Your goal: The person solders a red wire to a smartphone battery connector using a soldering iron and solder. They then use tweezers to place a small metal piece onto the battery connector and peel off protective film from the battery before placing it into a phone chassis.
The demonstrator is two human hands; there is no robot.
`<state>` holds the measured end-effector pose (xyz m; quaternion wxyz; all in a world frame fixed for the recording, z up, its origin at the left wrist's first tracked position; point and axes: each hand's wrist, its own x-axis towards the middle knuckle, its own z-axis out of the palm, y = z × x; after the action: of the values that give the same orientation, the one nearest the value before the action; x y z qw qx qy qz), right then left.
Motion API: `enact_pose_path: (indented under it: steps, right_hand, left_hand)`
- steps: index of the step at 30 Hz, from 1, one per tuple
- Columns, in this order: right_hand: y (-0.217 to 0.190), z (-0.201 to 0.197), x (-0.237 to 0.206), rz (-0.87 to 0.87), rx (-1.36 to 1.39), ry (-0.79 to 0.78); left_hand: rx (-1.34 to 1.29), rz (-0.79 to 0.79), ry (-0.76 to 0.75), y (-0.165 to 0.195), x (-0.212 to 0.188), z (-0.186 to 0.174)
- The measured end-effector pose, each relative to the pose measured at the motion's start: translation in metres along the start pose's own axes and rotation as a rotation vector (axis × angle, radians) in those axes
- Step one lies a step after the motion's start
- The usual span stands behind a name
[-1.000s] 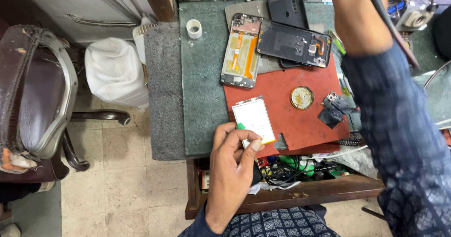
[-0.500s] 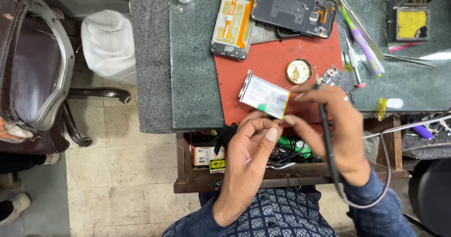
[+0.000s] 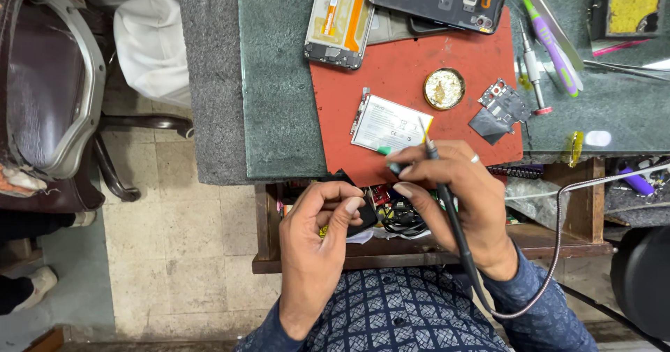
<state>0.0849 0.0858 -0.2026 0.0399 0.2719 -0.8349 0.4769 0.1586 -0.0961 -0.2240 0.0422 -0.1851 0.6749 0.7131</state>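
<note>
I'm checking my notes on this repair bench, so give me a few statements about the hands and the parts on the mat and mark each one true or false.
1. The right hand holds a soldering iron with a cord. True.
2. The flat white battery lies on the red mat. True.
3. The left hand rests on the battery. False: it is below the table edge, fingers curled, apart from the battery.
4. The round brass tin sits on the green tabletop. False: it sits on the red mat.
5. An opened phone frame lies at the mat's upper left. True.
</note>
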Motion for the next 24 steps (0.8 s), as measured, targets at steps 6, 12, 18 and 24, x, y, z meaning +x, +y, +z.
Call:
enact_pose_path:
  steps: [6, 12, 18, 24]
  right_hand:
    - [-0.002, 0.006, 0.007, -0.054, 0.083, -0.101]
    - [0.002, 0.013, 0.006, 0.006, 0.154, -0.11]
    - [0.009, 0.015, 0.006, 0.024, 0.205, -0.109]
    - [0.016, 0.002, 0.008, -0.01, 0.119, -0.077]
  left_hand:
    - [0.173, 0.159, 0.027, 0.014, 0.005, -0.001]
    - [0.18, 0.213, 0.007, 0.014, 0.011, -0.006]
    - [0.212, 0.215, -0.013, 0.012, 0.017, -0.011]
    - [0.225, 0.254, -0.024, 0.019, 0.026, -0.002]
